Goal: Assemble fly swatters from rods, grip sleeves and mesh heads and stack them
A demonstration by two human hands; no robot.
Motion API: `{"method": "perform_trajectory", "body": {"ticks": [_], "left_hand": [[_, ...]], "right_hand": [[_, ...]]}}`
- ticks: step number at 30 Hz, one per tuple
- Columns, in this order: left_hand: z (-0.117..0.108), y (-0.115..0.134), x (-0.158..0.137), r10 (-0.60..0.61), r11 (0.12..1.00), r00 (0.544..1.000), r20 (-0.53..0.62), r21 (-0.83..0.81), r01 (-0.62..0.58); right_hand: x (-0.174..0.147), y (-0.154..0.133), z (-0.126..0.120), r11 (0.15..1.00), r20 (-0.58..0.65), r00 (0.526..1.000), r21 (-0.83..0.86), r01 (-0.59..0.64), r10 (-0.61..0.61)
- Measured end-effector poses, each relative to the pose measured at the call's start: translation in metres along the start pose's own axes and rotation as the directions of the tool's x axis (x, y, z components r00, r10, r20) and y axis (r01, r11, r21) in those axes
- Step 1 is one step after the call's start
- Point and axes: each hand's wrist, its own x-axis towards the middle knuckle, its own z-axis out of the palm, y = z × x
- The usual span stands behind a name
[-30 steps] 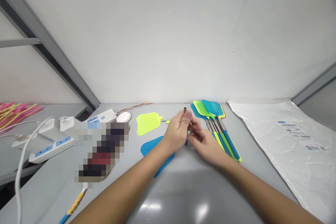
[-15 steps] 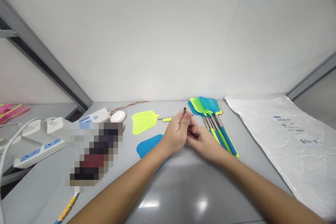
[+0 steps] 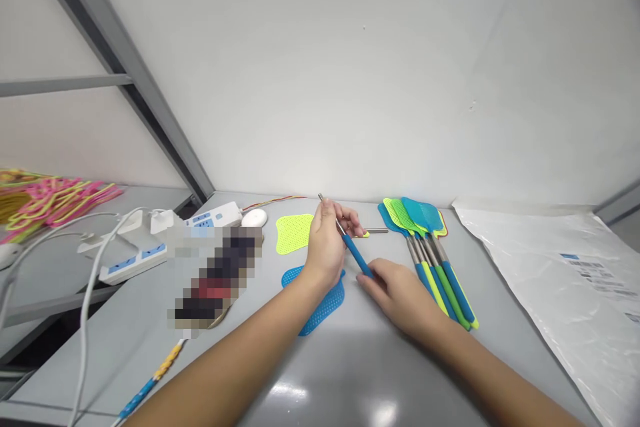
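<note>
My left hand (image 3: 326,243) is closed around the metal rod of a blue-handled fly swatter handle (image 3: 358,255), its thumb along the rod and the tip poking up above. My right hand (image 3: 400,293) pinches the lower end of that blue grip. Under my left wrist lies a loose blue fly swatter head (image 3: 325,310), partly covered. A yellow fly swatter head (image 3: 294,234) rests behind my left hand. Metal rods (image 3: 377,231) show behind my fingers. To the right, several fly swatters (image 3: 423,215) in blue, green and yellow lie fanned in a pile.
A white plastic bag (image 3: 540,247) with printed labels covers the right side. On the left are power strips (image 3: 135,263) with plugs and cables, a round white device (image 3: 255,217) and a pixelated dark object (image 3: 220,280). Pink and yellow cords (image 3: 70,200) lie far left.
The view has turned left. My hands have drawn apart, and the blue grip now shows between them; earlier they were together with only the rod tip visible.
</note>
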Motion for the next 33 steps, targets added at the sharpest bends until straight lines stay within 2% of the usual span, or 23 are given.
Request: {"method": "perform_trajectory", "body": {"ticks": [2,5,11,18,24,27,29,31,33], "left_hand": [[-0.001,0.004,0.001,-0.018,0.997,0.997,-0.076,-0.08,0.012],[-0.007,0.009,0.0,-0.09,0.987,0.987,-0.132,-0.144,0.07],[-0.025,0.008,-0.012,-0.173,0.983,0.976,-0.131,-0.087,0.163],[-0.035,0.001,-0.026,-0.119,0.993,0.981,-0.151,0.005,0.121],[-0.038,0.001,-0.028,-0.062,0.987,0.996,-0.068,0.143,0.071],[-0.038,0.0,-0.031,-0.126,0.964,0.992,0.016,0.236,0.118],[-0.037,-0.002,-0.035,-0.218,0.95,0.973,0.071,0.246,0.194],[-0.034,-0.004,-0.04,-0.355,0.926,0.921,0.161,0.192,0.324],[-0.03,-0.006,-0.047,-0.49,0.871,0.826,0.279,0.133,0.472]], "right_hand": [[-0.002,-0.001,-0.001,1.0,-0.003,1.0,0.029,-0.003,0.003],[-0.005,-0.002,-0.003,0.996,-0.023,0.998,0.069,0.057,-0.055],[-0.014,-0.003,-0.006,0.982,-0.088,0.98,0.047,0.183,-0.179],[-0.014,0.001,0.0,0.982,-0.039,0.981,-0.027,0.189,-0.19],[-0.017,-0.002,-0.004,0.979,-0.178,0.968,0.063,0.192,-0.178],[-0.023,-0.007,-0.01,0.959,-0.326,0.941,0.223,0.173,-0.094],[-0.027,-0.007,-0.013,0.922,-0.484,0.873,0.36,0.144,0.053],[-0.028,-0.005,-0.016,0.856,-0.583,0.788,0.495,0.149,0.2],[-0.027,-0.001,-0.017,0.798,-0.59,0.761,0.579,0.166,0.27]]}}
